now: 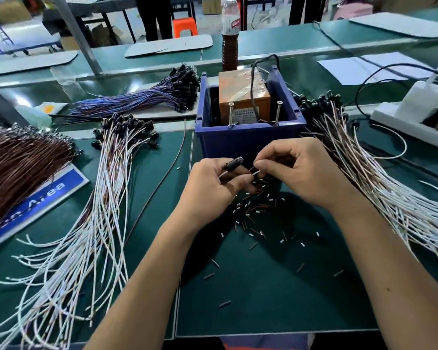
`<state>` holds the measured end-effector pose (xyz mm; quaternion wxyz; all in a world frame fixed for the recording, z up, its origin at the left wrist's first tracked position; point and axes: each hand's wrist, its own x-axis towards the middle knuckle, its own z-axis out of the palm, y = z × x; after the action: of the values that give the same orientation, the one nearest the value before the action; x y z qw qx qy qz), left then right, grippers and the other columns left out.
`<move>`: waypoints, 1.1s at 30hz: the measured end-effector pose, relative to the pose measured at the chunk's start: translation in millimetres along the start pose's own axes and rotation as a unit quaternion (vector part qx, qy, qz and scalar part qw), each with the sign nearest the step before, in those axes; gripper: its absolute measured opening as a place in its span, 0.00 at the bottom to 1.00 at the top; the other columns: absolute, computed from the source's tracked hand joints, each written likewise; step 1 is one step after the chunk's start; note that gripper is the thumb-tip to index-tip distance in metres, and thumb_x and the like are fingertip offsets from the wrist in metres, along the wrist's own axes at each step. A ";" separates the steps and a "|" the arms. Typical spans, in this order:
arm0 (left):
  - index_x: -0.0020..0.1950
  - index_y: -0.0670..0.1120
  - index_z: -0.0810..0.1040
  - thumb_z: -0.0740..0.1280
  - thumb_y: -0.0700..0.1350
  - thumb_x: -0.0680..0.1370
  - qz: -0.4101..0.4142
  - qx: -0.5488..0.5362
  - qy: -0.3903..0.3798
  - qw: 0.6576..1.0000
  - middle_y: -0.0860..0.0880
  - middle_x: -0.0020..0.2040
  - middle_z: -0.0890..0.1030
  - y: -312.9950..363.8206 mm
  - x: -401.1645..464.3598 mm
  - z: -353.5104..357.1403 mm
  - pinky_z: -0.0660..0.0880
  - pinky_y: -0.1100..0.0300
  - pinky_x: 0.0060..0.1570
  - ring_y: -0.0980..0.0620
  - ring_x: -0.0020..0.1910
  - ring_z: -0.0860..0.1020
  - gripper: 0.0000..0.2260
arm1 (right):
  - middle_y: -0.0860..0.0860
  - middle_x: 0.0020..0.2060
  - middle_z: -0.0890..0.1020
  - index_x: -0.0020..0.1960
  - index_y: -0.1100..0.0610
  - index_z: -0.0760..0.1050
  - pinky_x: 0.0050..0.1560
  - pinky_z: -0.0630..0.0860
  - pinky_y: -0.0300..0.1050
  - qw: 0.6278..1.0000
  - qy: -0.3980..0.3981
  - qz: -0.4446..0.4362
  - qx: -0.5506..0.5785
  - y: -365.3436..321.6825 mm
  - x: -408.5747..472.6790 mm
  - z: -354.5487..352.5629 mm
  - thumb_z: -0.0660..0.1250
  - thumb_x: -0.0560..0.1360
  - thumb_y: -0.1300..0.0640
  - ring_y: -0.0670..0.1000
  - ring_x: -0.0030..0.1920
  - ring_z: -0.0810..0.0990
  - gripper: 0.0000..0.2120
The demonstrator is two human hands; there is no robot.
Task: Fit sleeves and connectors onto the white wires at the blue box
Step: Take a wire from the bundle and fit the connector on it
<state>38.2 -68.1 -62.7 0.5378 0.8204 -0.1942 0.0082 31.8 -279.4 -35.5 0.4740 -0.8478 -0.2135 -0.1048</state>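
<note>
A blue box [248, 140] stands mid-table with an orange block [243, 94] and two upright screws inside. Just in front of it, my left hand [213, 188] grips a black connector [233, 164] with a short white wire end [256, 173] sticking out to the right. My right hand [301, 173] pinches at that wire end with thumb and forefinger; what it pinches is too small to tell. Several small black and white sleeves [258, 215] lie scattered on the green mat below my hands.
Bundles of white wires with black ends lie at the left [94, 223] and right [379, 178]. A brown wire bundle [18, 168] and a blue-purple one [142, 97] lie further left. A bottle [230, 36] stands behind the box, a white power strip [415, 117] at right.
</note>
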 end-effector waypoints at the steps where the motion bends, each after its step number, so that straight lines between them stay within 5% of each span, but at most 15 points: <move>1: 0.40 0.52 0.86 0.73 0.45 0.78 0.004 0.003 0.002 1.000 0.56 0.34 0.84 -0.7 -0.6 1.3 0.71 0.64 0.35 0.57 0.29 0.76 0.07 | 0.48 0.38 0.87 0.48 0.56 0.86 0.49 0.83 0.52 1.000 0.002 0.000 0.000 1.5 -0.4 1.4 0.76 0.78 0.60 0.48 0.41 0.86 0.01; 9: 0.38 0.46 0.82 0.71 0.42 0.79 0.014 -0.041 0.004 0.999 0.45 0.32 0.82 7.5 -3.4 3.5 0.66 0.56 0.30 0.53 0.28 0.69 0.10 | 0.45 0.39 0.84 0.47 0.50 0.82 0.45 0.79 0.39 1.000 0.010 -0.016 -0.017 5.2 -4.7 6.0 0.72 0.81 0.57 0.46 0.41 0.83 0.04; 16: 0.41 0.45 0.83 0.72 0.41 0.79 -0.003 -0.053 0.006 0.999 0.49 0.32 0.84 2.3 -6.2 -6.6 0.65 0.65 0.28 0.57 0.26 0.68 0.07 | 0.49 0.35 0.79 0.48 0.54 0.77 0.29 0.72 0.43 0.992 0.094 0.018 0.085 4.0 -8.6 -0.7 0.66 0.85 0.58 0.48 0.29 0.75 0.07; 20: 0.42 0.44 0.84 0.72 0.42 0.79 0.004 -0.105 0.049 0.993 0.48 0.36 0.86 1.3 -7.6 -13.4 0.70 0.65 0.33 0.56 0.28 0.73 0.07 | 0.51 0.34 0.82 0.48 0.57 0.78 0.32 0.71 0.34 0.996 0.044 0.019 0.074 2.2 -9.9 -6.1 0.70 0.82 0.56 0.43 0.28 0.76 0.06; 24: 0.45 0.39 0.83 0.69 0.43 0.79 -0.015 -0.203 0.047 0.978 0.51 0.36 0.84 3.4 -7.6 -25.8 0.60 0.67 0.24 0.57 0.22 0.60 0.08 | 0.52 0.31 0.84 0.44 0.57 0.83 0.33 0.71 0.32 0.996 0.036 0.034 0.079 7.1 -11.2 -26.1 0.73 0.79 0.62 0.42 0.28 0.76 0.05; 28: 0.41 0.44 0.84 0.69 0.41 0.79 -0.020 -0.282 -0.057 0.958 0.40 0.58 0.85 12.8 -5.3 -33.5 0.59 0.70 0.23 0.60 0.22 0.59 0.08 | 0.54 0.31 0.85 0.43 0.56 0.86 0.40 0.77 0.37 0.997 -0.016 0.048 0.063 5.9 -11.3 -27.6 0.76 0.76 0.62 0.47 0.33 0.81 0.04; 33: 0.42 0.43 0.86 0.73 0.42 0.78 -0.041 -0.172 -0.068 0.982 0.24 0.42 0.76 22.7 1.6 -13.5 0.63 0.57 0.30 0.47 0.29 0.66 0.06 | 0.53 0.32 0.85 0.44 0.53 0.87 0.39 0.81 0.51 0.996 -0.062 0.033 0.060 0.8 -8.7 -9.1 0.78 0.75 0.57 0.55 0.34 0.84 0.02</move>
<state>34.9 -64.5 -36.8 0.6565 0.7214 -0.1951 -0.1027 24.7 -289.7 -34.6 0.5126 -0.8295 -0.2205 -0.0234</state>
